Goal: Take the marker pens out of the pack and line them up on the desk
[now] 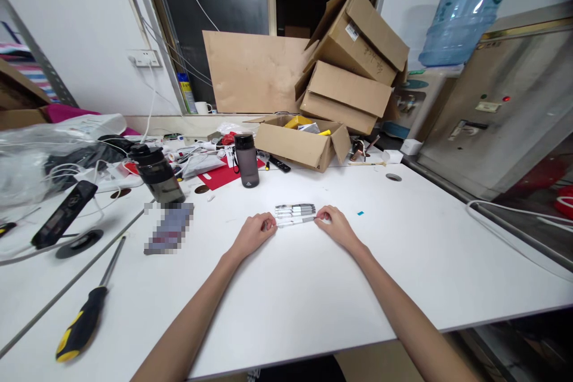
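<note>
Several slim pens [295, 209] lie side by side on the white table [286, 292], pointing left to right. Nearest to me is a white pen [296, 221], held at both ends. Its left end sits between the closed fingertips of my left hand [257, 231]. At its darker right end, the fingers of my right hand [333, 224] are pinched. The pen lies roughly parallel to the others, just in front of them. Whether it rests on the tabletop or hovers slightly above it, I cannot tell.
Left of my arms lie a screwdriver [92, 310] and a pixelated flat item [170, 230]. Two dark bottles, one tinted grey [247, 164] and one larger [159, 176], stand behind. An open cardboard box [295, 144] sits at the back. A small blue piece [360, 212] lies to the right.
</note>
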A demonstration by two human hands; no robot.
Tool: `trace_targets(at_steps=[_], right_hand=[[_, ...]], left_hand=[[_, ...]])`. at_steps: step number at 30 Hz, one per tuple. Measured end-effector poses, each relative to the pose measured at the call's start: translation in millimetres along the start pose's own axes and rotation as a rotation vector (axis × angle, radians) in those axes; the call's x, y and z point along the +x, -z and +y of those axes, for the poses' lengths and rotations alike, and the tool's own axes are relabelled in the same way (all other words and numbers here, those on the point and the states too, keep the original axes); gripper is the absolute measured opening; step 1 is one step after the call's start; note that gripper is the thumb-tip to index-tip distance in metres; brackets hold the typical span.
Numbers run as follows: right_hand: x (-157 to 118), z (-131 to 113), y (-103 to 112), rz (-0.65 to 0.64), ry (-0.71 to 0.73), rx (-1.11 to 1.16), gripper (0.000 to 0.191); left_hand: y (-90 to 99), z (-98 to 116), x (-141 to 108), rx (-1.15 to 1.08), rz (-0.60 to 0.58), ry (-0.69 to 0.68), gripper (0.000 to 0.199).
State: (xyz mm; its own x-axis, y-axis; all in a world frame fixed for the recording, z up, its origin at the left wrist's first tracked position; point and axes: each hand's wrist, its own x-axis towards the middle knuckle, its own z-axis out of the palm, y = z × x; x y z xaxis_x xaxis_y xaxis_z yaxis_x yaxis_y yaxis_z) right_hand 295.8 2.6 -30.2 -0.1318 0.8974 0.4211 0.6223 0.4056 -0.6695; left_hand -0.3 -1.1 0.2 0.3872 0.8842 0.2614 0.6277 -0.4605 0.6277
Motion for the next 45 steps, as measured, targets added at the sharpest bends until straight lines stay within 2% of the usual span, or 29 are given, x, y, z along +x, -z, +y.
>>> trace_targets(at_steps=[6, 9, 13, 19, 23, 27, 33, 45], right_hand=[[-3.3, -9.4, 4.1, -0.016, 0.016, 0.012, 0.005], [-5.4, -14.4, 3.5, -0.014, -0.037, 0.141, 0.011], [-8.0, -22.9, 1.2, -0.023, -0.105, 0.265, 0.016], [-12.0, -39.6, 3.6, -0.186, -0.01, 0.2, 0.024], [-13.9, -46.1, 4.2, -0.246, 0.025, 0.185, 0.027], [-14.2, -44.7, 2.6, -0.24, 0.057, 0.106, 0.028], [-14.2, -43.5, -2.8, -0.154, 0.112, -0.037, 0.031], [-10.2, -45.0, -8.2, -0.136, 0.22, -0.192, 0.029]], left_hand=[[0.8, 2.1, -0.2, -0.111, 0.011, -0.005, 0.019], [2.4, 7.3, -0.8, -0.215, 0.046, 0.0, 0.021], [1.8, 12.2, -0.4, -0.319, 0.032, 0.027, 0.021], [-5.6, 10.3, 0.7, -0.427, 0.026, 0.062, 0.023], [-5.1, 19.5, -2.3, -0.421, -0.051, 0.025, 0.027], [-4.4, 27.7, -4.8, -0.362, -0.104, -0.007, 0.031], [-11.9, 25.5, -3.6, -0.359, -0.087, -0.017, 0.034], [-19.9, 21.3, -2.2, -0.415, -0.138, 0.067, 0.041]])
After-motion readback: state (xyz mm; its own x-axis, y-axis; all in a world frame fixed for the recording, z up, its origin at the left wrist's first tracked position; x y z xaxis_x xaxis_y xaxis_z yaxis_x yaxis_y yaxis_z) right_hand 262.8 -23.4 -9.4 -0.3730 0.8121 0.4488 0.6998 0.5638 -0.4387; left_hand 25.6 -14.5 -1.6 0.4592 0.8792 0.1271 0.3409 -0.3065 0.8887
